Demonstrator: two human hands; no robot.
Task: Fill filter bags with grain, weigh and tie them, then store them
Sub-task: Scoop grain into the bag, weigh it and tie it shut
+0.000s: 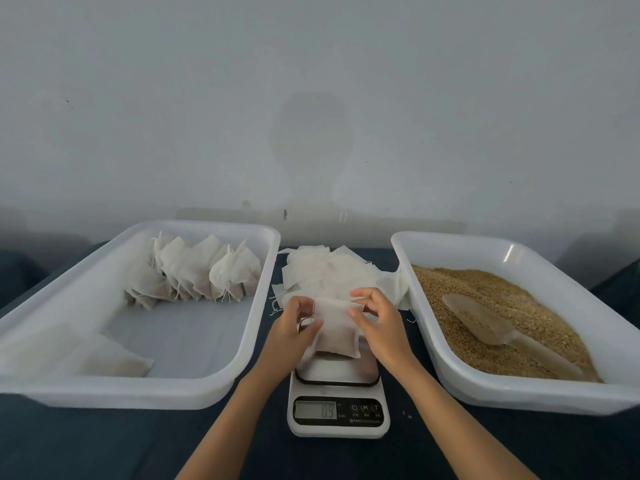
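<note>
The bag, part-filled with grain, is held just above the scale. The left hand grips its left top corner; the right hand pinches the right top edge. The mouth appears untied.

Risks, as judged:
- Tilting the open mouth would spill grain onto the scale.
- The display is blurred; a weight taken with hands touching the bag would be false.
- Loose empty bags behind the scale could snag the drawstring.
</note>
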